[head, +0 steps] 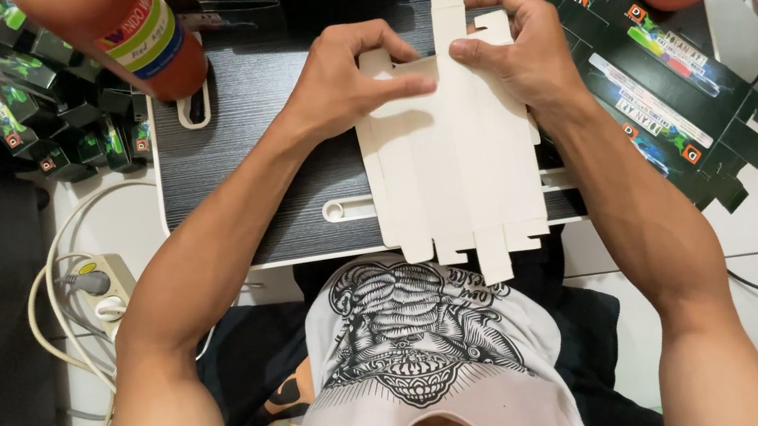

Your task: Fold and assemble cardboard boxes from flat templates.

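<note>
Head view: both hands, left hand point(348, 82) and right hand point(515, 47), are pinching the flat white carton blank point(453, 172) on the desk point(258, 141), risking a crooked crease if it slips.

Matt white cardboard blank point(452, 162) (dark woodgrain desk point(261, 160)).

Both bare forearms reach up from the frame's lower corners, converging toward twelve o'clock. The left hand point(349, 77) lies knuckles up, its fingers pointing toward three o'clock and pressed flat. The right hand point(519, 47) is curled, its thumb and fingertips pinched together, pointing toward nine o'clock.
</note>
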